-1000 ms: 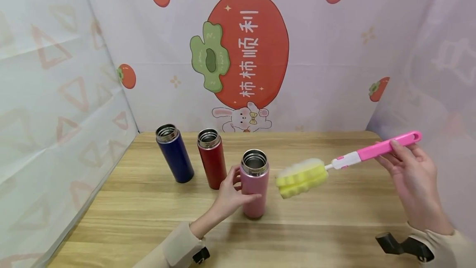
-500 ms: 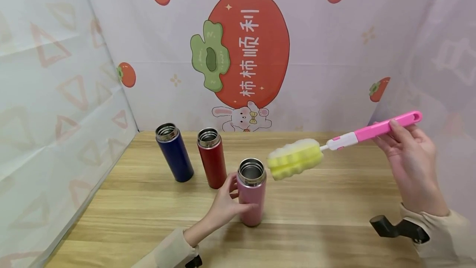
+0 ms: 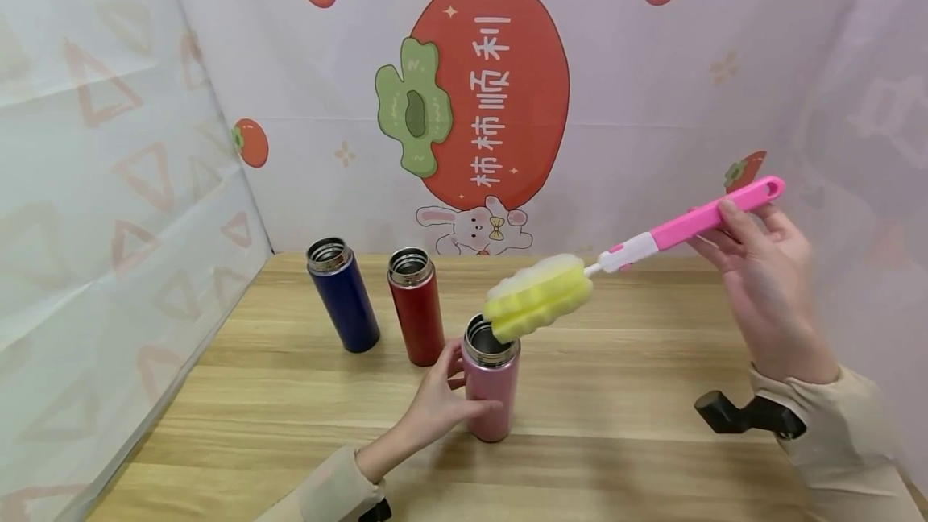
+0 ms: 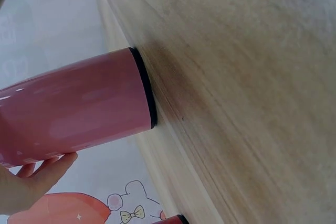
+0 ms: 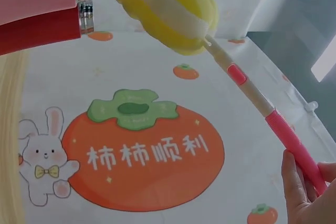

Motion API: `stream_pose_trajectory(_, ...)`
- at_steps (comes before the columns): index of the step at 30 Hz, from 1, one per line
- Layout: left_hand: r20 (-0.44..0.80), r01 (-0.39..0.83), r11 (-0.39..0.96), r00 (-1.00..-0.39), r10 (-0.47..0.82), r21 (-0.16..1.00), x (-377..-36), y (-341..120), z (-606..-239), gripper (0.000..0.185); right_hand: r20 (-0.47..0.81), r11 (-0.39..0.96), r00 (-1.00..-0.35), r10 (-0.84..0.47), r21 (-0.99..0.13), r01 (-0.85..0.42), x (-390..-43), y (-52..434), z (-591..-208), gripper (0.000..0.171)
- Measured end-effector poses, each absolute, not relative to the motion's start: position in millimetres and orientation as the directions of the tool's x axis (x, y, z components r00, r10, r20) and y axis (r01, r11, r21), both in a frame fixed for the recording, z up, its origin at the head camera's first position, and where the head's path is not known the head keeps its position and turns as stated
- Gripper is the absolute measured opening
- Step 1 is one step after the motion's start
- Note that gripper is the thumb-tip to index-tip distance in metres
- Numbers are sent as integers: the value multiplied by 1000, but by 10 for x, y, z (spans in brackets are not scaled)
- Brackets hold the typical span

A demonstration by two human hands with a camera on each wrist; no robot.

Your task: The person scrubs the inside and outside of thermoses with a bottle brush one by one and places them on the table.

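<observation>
A pink-handled brush (image 3: 632, 251) slants over the uncapped pink bottle (image 3: 493, 387).
The pale backdrop (image 3: 638, 171) carries a printed persimmon (image 3: 532, 103) lettered 柿柿顺利, upright in the right wrist view; the tabletop (image 3: 616, 393) is cut off at its front edge. Thumb and fingers of the right hand's (image 3: 770, 284) grip pinch the handle. The left hand's (image 3: 441, 403) grip wraps the pink bottle, its fingers partly hidden behind; that bottle stands farther from the tabletop's back edge than the red bottle (image 3: 416, 312) and the blue bottle (image 3: 344, 296), the latter nearest the back left corner. The yellow sponge head (image 3: 540, 295) hides part of the pink bottle's rim; whether they touch cannot be told.
</observation>
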State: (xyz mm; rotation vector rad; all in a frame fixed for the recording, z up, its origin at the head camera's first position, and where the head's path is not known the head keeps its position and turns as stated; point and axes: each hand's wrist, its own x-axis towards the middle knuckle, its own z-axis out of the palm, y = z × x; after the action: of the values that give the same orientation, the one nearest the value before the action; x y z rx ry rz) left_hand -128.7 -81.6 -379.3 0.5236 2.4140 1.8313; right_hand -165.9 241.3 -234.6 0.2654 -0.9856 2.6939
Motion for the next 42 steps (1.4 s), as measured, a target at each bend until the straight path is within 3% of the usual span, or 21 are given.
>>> stream_pose_trajectory(5,151,231,238,-938,311,943,-1251,-801,-3726,69,344,-658,-925,160,-662,-360,-1689,2250,-2171,24)
stream_pose_trajectory(15,138,216,233,-941,310,948,-1251,-806,-3726,69,494,-280,-869,-13,-836,-471,-1701,1783,-1492,41)
stream_pose_trajectory(27,143,228,234,-933,330,945,-1262,-822,-3733,70,590,163,-740,-323,-735,-658,-1655,1198,-1209,36)
stream_pose_trajectory(42,155,241,239,-931,329,941,-1247,-821,-3721,69,529,255,-733,-429,-707,-660,-1664,958,-1421,38)
